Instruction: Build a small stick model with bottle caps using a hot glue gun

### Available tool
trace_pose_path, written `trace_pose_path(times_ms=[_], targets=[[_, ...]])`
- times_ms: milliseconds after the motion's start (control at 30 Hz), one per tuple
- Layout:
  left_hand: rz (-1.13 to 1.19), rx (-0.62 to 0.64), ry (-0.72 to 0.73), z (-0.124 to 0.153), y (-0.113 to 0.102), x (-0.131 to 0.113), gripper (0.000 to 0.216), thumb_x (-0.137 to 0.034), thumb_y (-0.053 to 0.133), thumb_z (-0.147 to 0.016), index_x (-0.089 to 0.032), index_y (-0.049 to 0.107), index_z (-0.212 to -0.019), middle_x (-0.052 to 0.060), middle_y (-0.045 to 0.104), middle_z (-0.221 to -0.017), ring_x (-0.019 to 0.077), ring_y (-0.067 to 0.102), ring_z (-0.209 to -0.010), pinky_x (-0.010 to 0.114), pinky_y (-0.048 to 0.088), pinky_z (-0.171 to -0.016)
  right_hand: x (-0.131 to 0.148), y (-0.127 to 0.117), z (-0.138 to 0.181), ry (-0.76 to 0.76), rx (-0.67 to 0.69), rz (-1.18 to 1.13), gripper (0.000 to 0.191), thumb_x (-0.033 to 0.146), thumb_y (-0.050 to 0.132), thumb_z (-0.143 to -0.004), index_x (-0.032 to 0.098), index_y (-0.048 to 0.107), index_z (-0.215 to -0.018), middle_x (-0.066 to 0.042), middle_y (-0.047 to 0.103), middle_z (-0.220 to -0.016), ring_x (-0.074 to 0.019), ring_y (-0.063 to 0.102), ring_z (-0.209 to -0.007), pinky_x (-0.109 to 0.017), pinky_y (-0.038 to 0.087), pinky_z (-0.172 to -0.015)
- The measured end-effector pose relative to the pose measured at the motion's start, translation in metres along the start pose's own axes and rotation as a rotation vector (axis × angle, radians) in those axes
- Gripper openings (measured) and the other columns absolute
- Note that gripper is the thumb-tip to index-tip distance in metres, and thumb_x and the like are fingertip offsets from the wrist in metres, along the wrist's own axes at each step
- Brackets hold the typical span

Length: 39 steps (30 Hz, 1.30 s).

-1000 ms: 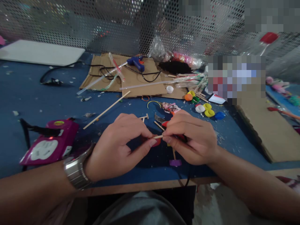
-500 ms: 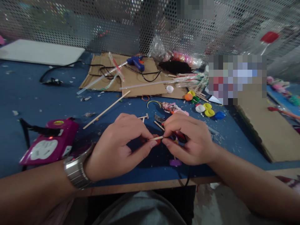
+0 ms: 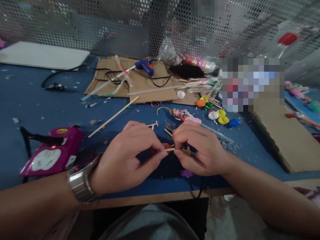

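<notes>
Between my two hands, over the near part of the table, is a short thin wooden stick [image 3: 168, 150]. My left hand [image 3: 131, 156], with a metal watch on the wrist, pinches its left end between thumb and forefinger. The other end is in the closed fingertips of my right hand [image 3: 202, 148]. Partly hidden behind the fingers are a red-orange round piece [image 3: 166, 145] and something yellow. A purple cap [image 3: 187, 173] lies below my right hand. Just beyond the hands are small joined sticks [image 3: 153, 125] and a blade tip [image 3: 170, 126].
A long wooden stick [image 3: 113, 116] lies left of centre. A magenta power box [image 3: 53, 151] stands at the left. Farther back, a blue glue gun [image 3: 145, 66] rests on cardboard [image 3: 152, 95]. Coloured bottle caps [image 3: 222, 118] sit right of centre, with a cardboard piece [image 3: 295, 143] at the right.
My right hand has shifted slightly left and turned a little, and the stick between the fingers has tilted slightly. A clear glue stick beyond the right hand shows more now. My left hand barely moves.
</notes>
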State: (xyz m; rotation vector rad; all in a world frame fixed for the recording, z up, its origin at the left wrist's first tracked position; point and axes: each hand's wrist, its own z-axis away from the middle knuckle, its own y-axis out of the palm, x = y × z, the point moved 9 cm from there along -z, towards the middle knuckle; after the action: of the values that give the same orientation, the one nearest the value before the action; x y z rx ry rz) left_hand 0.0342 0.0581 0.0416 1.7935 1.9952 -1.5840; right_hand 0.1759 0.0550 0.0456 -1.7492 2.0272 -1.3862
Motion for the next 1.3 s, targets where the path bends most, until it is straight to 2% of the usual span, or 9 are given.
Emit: trace_pose_path(times_ms=[400,1067,1200,1300], targets=[[-0.006,0.014,0.000,0.001,0.001,0.000,0.014,-0.017,0.068,-0.103,-0.023,0.066,-0.091,-0.003,0.073,-0.083,0.0182,0.066,-0.080,0.045,0.047,-0.094,0.001,0.002,-0.001,-0.022,0.034,0.007,0.016,0.011,0.059,-0.095,0.026,0.052,-0.095,-0.001,0.071,-0.086,-0.0183,0.065,-0.076,-0.037,0.048,-0.074],[0.005,0.020,-0.006,0.003,0.001,-0.001,0.013,-0.014,0.068,-0.103,-0.023,0.067,-0.092,-0.003,0.072,-0.083,0.0179,0.065,-0.081,0.046,0.047,-0.095,-0.001,0.001,0.001,-0.005,-0.005,0.024,0.014,0.013,0.059,-0.095,0.025,0.051,-0.095,-0.001,0.069,-0.083,-0.0197,0.065,-0.077,-0.039,0.047,-0.072],[0.004,0.018,-0.016,0.003,0.000,0.000,0.014,-0.015,0.067,-0.103,-0.023,0.067,-0.091,-0.003,0.071,-0.082,0.0187,0.065,-0.079,0.046,0.047,-0.093,-0.004,-0.002,0.002,0.008,-0.034,0.002,0.014,0.014,0.060,-0.094,0.025,0.051,-0.094,0.000,0.066,-0.082,-0.0193,0.063,-0.076,-0.039,0.048,-0.073],[0.008,0.006,-0.023,0.002,0.000,0.001,0.015,-0.014,0.066,-0.102,-0.023,0.066,-0.090,-0.002,0.070,-0.080,0.0191,0.065,-0.078,0.047,0.047,-0.093,-0.016,-0.013,0.004,0.102,-0.119,-0.045,0.015,0.013,0.059,-0.094,0.025,0.050,-0.091,-0.001,0.063,-0.083,-0.0191,0.062,-0.076,-0.038,0.050,-0.072]])
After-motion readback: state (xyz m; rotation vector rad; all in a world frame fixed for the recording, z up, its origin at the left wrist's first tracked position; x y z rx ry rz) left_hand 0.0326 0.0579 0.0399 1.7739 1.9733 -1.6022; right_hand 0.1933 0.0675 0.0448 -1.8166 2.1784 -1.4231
